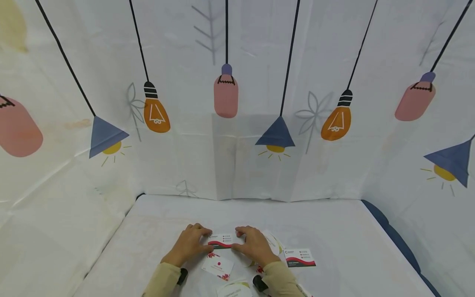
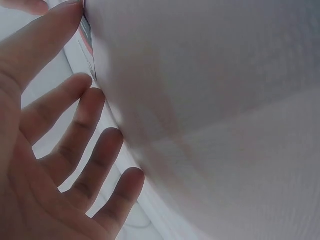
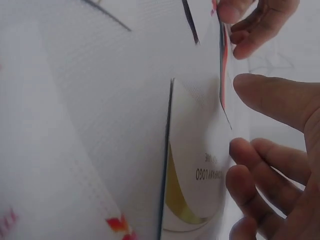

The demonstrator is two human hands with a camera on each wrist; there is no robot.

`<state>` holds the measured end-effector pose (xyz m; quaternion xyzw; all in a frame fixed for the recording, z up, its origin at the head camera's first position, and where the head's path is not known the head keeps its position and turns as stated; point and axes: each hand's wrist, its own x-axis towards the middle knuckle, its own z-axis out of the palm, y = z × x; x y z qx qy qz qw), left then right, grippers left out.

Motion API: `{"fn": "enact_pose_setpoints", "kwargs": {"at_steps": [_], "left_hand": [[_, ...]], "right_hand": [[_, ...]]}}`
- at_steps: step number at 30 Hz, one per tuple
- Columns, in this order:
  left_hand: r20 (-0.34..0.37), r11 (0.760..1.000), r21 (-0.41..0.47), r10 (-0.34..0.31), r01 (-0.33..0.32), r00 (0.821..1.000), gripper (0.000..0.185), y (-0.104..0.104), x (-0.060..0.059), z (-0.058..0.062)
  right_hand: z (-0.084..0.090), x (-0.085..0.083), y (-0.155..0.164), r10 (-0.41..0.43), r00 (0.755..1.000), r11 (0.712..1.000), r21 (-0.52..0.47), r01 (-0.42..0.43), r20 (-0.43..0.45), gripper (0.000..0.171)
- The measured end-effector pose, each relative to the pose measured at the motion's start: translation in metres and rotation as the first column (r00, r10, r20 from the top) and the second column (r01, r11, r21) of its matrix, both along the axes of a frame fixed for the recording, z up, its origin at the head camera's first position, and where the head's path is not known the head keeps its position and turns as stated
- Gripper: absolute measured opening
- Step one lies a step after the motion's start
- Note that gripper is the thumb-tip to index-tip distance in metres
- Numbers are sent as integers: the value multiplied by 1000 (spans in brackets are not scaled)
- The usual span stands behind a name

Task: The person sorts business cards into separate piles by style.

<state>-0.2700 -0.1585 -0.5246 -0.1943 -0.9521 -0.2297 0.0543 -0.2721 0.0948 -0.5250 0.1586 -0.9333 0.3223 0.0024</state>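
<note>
Near the table's (image 1: 334, 214) front edge, the left hand (image 1: 189, 243) and right hand (image 1: 256, 245) pinch opposite ends of a red-striped card (image 1: 221, 241), fingers loosely spread. Other cards (image 1: 299, 258) lie just right of and below it. Squaring or lifting seems the step in hand; next calls for an even grip.

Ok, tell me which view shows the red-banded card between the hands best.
The head view: the red-banded card lies face-up, whole, pinched between left hand and right hand. The left wrist view shows only a blurred edge; the right wrist view shows it edge-on.
</note>
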Motion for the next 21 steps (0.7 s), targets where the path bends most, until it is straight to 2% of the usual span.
{"fn": "enact_pose_setpoints", "kwargs": {"at_steps": [5, 13, 21], "left_hand": [[11, 1000, -2, -9, 9, 1000, 46, -1, -1, 2], [72, 1000, -17, 8, -7, 997, 44, 1, -6, 3], [87, 1000, -7, 23, -23, 996, 43, 0, -9, 2]], "right_hand": [[-1, -1, -1, 16, 1000, 1000, -3, -16, -9, 55], [-1, -5, -2, 41, 999, 999, 32, -40, -9, 57], [0, -7, -4, 53, 998, 998, 16, -53, 25, 60]]}}
